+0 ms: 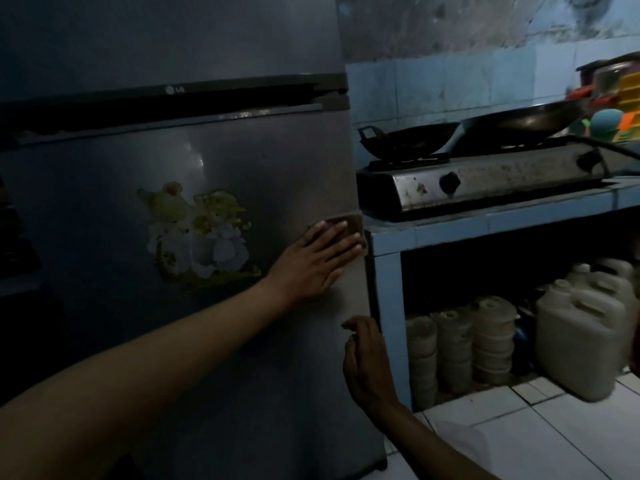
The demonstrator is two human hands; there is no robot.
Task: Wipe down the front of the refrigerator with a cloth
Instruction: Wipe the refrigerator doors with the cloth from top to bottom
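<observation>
Brown cloth (346,224) under flat left hand (317,256) fingers, pressed on grey refrigerator door (242,174); right hand (367,358) below, fingers loosely curled, empty.

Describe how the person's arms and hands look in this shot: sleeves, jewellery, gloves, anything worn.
Both forearms are bare as far as the frame shows, with no sleeve edge in view. The left hand wears no glove, and no ring or wristband shows on it. The right hand is also ungloved, with no watch or bracelet visible at the wrist. The dim light could hide small details.

"LG" logo on dark strip btwn doors of refrigerator (242,161); no other legible txt.
</observation>
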